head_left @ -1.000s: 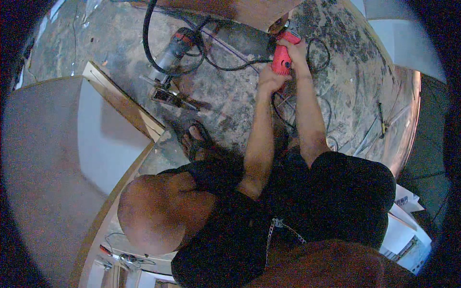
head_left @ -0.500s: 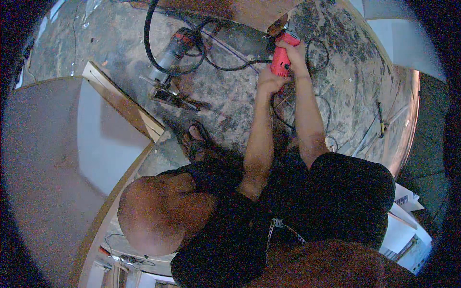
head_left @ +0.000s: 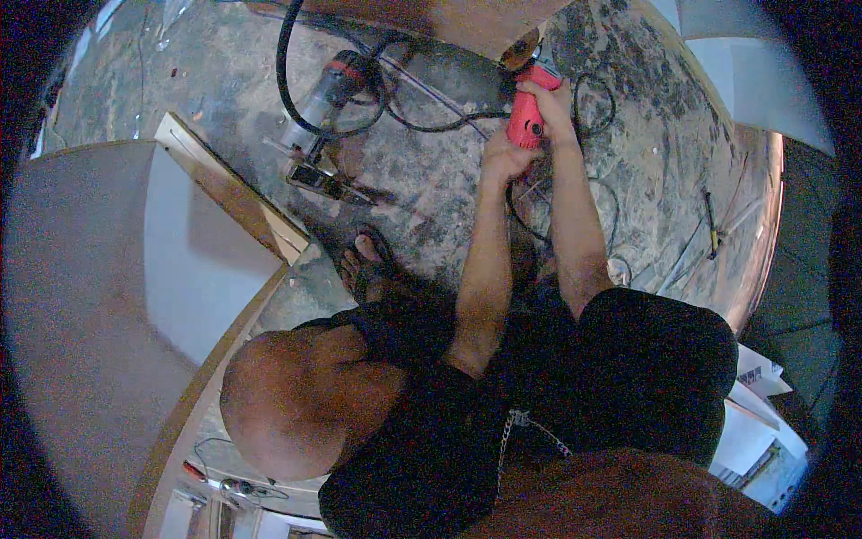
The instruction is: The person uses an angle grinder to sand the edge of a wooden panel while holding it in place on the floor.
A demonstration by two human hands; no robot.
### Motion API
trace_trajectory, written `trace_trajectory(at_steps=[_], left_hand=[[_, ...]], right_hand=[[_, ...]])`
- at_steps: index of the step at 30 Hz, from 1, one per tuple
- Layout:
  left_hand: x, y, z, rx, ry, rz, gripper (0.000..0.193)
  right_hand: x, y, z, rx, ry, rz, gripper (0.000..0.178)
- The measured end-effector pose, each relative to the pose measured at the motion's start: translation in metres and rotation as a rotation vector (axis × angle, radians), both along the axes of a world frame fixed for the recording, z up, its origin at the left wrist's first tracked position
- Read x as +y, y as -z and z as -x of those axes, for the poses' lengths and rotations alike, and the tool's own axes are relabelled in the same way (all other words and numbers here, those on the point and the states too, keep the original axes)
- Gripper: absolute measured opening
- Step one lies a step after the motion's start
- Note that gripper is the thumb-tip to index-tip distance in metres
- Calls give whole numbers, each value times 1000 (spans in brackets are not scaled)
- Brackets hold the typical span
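Observation:
A red angle grinder (head_left: 526, 124) is held between both hands in the upper middle. My left hand (head_left: 510, 160) closes around the rear end of its body, where the black cord comes out. Farther forward, my right hand (head_left: 553, 101) wraps the grinder near its head, thumb across the top. The brownish round disc (head_left: 521, 50) at the front meets the edge of a brown wooden panel (head_left: 449, 20). Whether the disc is spinning cannot be made out in this grainy picture.
A grey and black power tool (head_left: 316, 121) with a metal foot lies left of the grinder. Black cable (head_left: 431, 128) loops across the stained floor. A wooden board (head_left: 224, 184) sits left, a black-and-yellow hand tool (head_left: 712, 226) right. My sandalled foot (head_left: 365, 260) is nearby.
Both hands and the grinder stay almost in place; the grinder shifts only very slightly against the panel edge. Nothing is let go or picked up.

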State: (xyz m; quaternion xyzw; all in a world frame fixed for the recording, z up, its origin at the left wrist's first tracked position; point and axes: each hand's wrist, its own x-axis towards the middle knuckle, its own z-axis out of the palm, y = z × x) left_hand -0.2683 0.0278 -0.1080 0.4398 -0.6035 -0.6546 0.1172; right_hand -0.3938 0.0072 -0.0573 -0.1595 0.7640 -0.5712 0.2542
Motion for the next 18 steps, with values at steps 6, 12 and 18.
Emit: trace_trajectory(at_steps=[6,12,18], left_hand=[[0,-18,-4,-15,62,-93,71],[-3,-17,-13,-27,21,-95,67],[-2,-6,-15,9,71,39,66]], right_hand=[[8,6,6,-3,-31,42,65],[-1,-13,-17,-32,-60,30,58],[-2,-7,-17,-9,-46,56,54]])
